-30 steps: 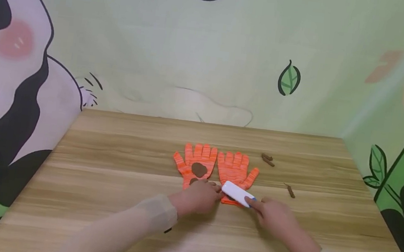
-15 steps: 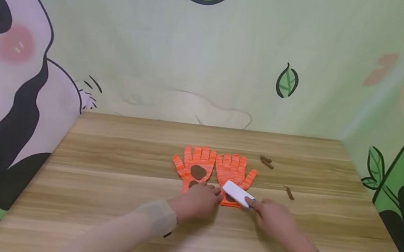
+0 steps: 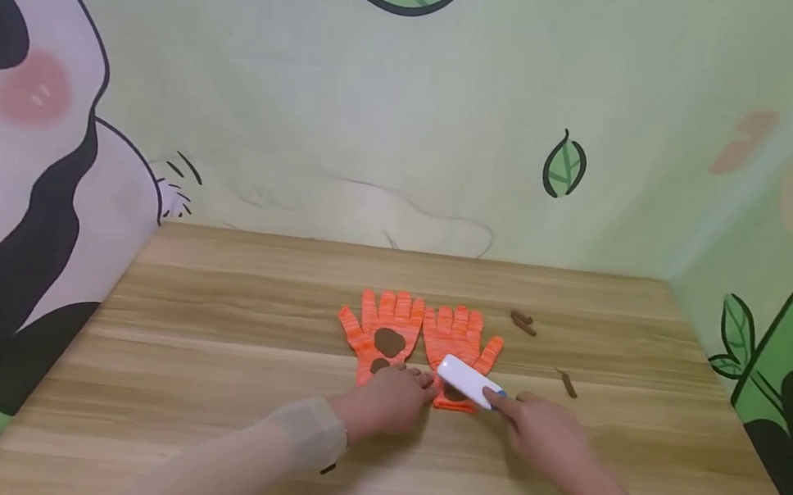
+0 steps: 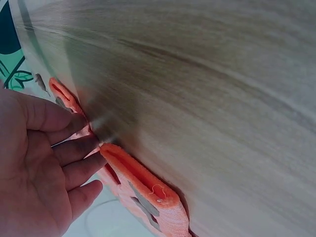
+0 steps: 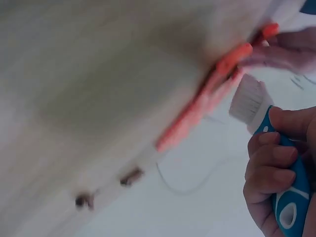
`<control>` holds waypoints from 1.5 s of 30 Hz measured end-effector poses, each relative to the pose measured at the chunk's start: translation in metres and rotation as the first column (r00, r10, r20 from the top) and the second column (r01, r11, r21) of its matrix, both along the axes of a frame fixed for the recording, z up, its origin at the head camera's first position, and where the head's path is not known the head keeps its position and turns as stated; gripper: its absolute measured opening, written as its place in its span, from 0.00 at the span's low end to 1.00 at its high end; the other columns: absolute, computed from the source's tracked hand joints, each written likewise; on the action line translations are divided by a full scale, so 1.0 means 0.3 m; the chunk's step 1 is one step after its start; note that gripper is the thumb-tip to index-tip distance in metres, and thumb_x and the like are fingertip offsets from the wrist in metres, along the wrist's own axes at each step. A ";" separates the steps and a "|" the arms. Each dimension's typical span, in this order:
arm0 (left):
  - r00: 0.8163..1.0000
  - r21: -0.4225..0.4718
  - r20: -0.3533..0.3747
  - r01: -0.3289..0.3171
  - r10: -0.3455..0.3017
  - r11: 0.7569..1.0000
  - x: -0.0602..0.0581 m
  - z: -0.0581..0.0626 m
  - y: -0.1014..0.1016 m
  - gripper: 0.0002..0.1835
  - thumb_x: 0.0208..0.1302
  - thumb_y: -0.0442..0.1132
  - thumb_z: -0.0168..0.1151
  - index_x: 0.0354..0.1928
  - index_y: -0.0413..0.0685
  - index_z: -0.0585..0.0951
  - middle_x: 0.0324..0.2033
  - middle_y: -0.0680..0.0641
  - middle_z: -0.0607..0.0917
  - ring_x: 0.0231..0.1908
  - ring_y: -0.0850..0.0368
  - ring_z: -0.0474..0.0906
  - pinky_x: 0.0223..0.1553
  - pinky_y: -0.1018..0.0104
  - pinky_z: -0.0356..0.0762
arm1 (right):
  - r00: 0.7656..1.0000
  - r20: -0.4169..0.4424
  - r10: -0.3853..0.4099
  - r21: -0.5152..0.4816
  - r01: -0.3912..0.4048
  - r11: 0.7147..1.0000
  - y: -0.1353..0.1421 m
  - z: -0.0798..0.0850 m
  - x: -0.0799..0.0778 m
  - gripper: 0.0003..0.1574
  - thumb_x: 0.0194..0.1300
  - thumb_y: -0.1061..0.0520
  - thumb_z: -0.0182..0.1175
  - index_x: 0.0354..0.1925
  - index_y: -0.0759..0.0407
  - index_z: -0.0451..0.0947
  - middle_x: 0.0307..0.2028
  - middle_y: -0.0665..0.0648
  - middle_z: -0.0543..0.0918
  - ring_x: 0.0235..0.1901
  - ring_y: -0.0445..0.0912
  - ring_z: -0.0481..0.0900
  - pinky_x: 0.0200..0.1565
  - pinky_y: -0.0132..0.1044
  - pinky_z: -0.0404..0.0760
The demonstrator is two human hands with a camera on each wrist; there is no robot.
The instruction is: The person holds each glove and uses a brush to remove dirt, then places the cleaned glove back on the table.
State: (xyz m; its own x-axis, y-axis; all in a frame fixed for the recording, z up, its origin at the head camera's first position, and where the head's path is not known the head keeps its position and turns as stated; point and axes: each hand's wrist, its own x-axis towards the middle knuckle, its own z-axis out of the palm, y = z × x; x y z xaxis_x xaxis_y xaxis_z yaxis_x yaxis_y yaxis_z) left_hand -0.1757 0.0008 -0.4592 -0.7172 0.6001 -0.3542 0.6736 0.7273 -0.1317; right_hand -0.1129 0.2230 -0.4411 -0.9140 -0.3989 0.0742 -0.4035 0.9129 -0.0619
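Two orange knit gloves lie side by side on the table, fingers pointing away: a left glove (image 3: 403, 314) and a right glove (image 3: 455, 341), both with brown patches. My left hand (image 3: 393, 400) rests at the gloves' cuffs, its fingertips at the inner edge of the right one. In the left wrist view its fingers (image 4: 74, 150) are relaxed and slightly bent, pinching nothing. My right hand (image 3: 551, 440) grips a scrub brush (image 3: 467, 378) by its blue handle (image 5: 291, 192). The white brush head is over the right glove's cuff, bristles down; contact cannot be told.
Small dark brown pieces (image 3: 523, 322) lie beyond the right glove, and another brown piece (image 3: 568, 384) lies farther right. Wood-grain table (image 3: 214, 399) surrounds the gloves. Behind it stands a wall (image 3: 295, 103) painted with leaves and a panda.
The head view has tilted up slightly, so the table sits lower in it. Both hands, the brush and the gloves keep nearly the same places relative to each other.
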 end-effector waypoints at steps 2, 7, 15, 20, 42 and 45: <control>1.000 0.007 -0.008 0.010 -0.010 1.000 0.003 -0.002 0.006 0.25 0.76 0.43 0.51 0.73 0.61 0.73 0.74 0.57 0.72 0.74 0.60 0.69 0.75 0.62 0.67 | 1.000 0.004 0.024 0.006 -0.024 1.000 -0.005 -0.016 -0.002 0.22 0.67 0.58 0.67 0.58 0.45 0.86 0.19 0.49 0.72 0.18 0.39 0.60 0.20 0.31 0.60; 1.000 -0.020 0.017 -0.022 0.022 1.000 0.005 0.007 0.011 0.26 0.77 0.44 0.49 0.75 0.61 0.70 0.76 0.57 0.68 0.76 0.60 0.65 0.77 0.62 0.64 | 0.998 0.044 0.036 -0.027 -0.035 0.999 0.047 -0.027 0.031 0.22 0.66 0.58 0.68 0.58 0.46 0.86 0.21 0.47 0.74 0.19 0.36 0.59 0.21 0.29 0.61; 1.000 -0.001 0.018 -0.016 0.016 1.000 0.010 0.007 0.007 0.27 0.78 0.44 0.49 0.76 0.61 0.68 0.76 0.57 0.69 0.76 0.60 0.66 0.76 0.62 0.65 | 1.000 -0.015 0.015 -0.021 -0.015 1.000 0.047 0.010 0.004 0.23 0.64 0.60 0.68 0.57 0.46 0.87 0.19 0.48 0.72 0.18 0.38 0.58 0.20 0.30 0.59; 1.000 0.011 0.023 -0.005 0.005 1.000 0.016 0.000 0.018 0.27 0.78 0.44 0.48 0.76 0.60 0.69 0.76 0.57 0.69 0.76 0.61 0.66 0.75 0.63 0.66 | 0.999 0.015 0.028 -0.013 -0.028 1.000 0.019 -0.022 -0.008 0.22 0.65 0.59 0.67 0.57 0.46 0.87 0.19 0.49 0.72 0.17 0.39 0.60 0.19 0.31 0.61; 0.999 -0.013 0.030 0.019 -0.019 1.000 0.005 0.003 0.002 0.26 0.79 0.43 0.47 0.75 0.60 0.69 0.77 0.60 0.66 0.78 0.63 0.61 0.76 0.63 0.64 | 0.998 0.051 0.030 -0.036 -0.028 0.999 0.054 -0.035 -0.003 0.23 0.65 0.61 0.67 0.57 0.47 0.87 0.20 0.50 0.75 0.19 0.38 0.61 0.21 0.31 0.62; 0.999 0.005 0.043 0.013 -0.013 1.000 -0.001 0.009 0.005 0.26 0.79 0.43 0.47 0.76 0.60 0.69 0.77 0.60 0.66 0.78 0.62 0.62 0.76 0.63 0.64 | 0.993 0.118 -0.023 -0.047 0.029 0.998 0.092 -0.008 0.009 0.23 0.66 0.62 0.66 0.58 0.48 0.86 0.22 0.50 0.79 0.20 0.38 0.60 0.22 0.31 0.61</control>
State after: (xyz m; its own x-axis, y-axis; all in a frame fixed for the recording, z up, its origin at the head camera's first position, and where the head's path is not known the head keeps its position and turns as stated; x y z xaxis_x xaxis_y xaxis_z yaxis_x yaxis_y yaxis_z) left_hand -0.1760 0.0023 -0.4565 -0.6935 0.6112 -0.3815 0.6880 0.7190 -0.0988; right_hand -0.1101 0.2506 -0.4434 -0.9275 -0.3736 -0.0157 -0.3671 0.9176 -0.1522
